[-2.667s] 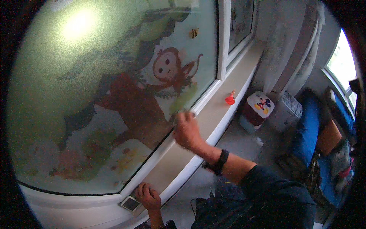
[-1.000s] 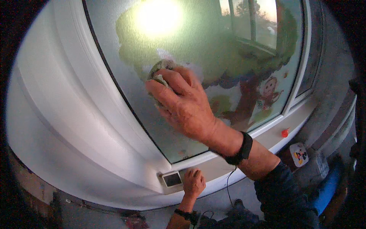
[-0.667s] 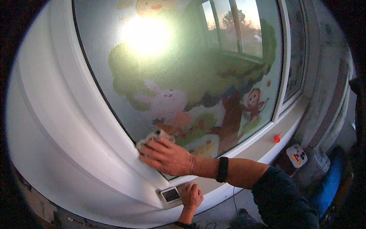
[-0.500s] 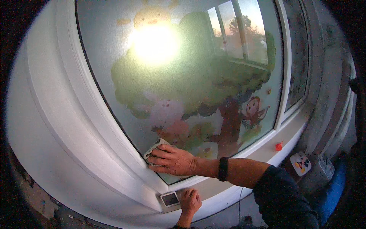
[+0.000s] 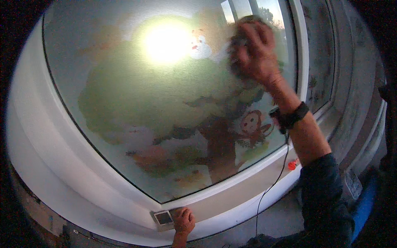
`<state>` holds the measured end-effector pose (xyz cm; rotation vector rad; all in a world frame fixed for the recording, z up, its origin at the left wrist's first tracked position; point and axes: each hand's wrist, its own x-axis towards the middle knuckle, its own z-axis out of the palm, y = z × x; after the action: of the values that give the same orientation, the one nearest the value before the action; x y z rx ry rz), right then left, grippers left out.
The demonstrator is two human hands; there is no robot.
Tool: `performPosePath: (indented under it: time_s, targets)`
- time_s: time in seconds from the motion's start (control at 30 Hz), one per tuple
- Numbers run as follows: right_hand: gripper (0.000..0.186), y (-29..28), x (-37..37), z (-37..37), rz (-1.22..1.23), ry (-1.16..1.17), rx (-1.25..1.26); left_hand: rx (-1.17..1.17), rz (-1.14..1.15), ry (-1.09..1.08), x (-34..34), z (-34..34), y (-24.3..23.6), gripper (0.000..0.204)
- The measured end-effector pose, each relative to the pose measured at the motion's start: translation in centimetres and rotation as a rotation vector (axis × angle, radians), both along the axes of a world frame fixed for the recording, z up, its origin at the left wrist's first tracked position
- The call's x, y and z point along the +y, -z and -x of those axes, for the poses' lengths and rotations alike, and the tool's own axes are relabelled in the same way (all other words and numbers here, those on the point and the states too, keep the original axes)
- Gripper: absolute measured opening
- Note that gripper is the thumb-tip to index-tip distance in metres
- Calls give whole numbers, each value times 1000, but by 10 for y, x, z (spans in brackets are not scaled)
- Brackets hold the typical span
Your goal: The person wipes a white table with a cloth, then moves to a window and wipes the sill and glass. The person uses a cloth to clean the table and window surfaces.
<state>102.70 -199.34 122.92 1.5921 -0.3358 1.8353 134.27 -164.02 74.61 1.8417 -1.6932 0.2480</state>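
My right hand (image 5: 257, 51), smeared by motion, is up at the upper right of a large window pane (image 5: 136, 91) decorated with a tree and animal pictures. Its fingers are bent over a crumpled cloth (image 5: 236, 47) against the glass; the cloth is blurred and partly hidden by the hand. A dark band with a cord circles that wrist. Down on the window sill (image 5: 231, 202), my left hand (image 5: 184, 220) rests with curled fingers, nothing seen in them. Right beside it lies a small white-framed device (image 5: 164, 218) with a dark screen.
A white frame (image 5: 103, 159) borders the pane. A small red object (image 5: 292, 165) sits farther right on the sill. The dark cord (image 5: 264, 194) hangs from my right wrist down past the sill. A bright light reflection covers part of the glass.
My right hand has swept with the cloth from the pane's lower left corner to its upper right. The view has shifted; my left hand stays beside the device on the sill.
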Motion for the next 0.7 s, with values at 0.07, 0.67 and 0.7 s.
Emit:
performPosePath:
  time_s: [0.07,0.67,0.7]
  targets:
    - [51,11,-20,49,-83,25,-18,13,5,-15,-1,1,-1,23]
    - [41,246,144,-156,-259,-427,397,-138,-60,22,-12,20,-9,25]
    - [41,252,142,-151,-259,-424,438,-136,-70,29,-17,33,-10,27]
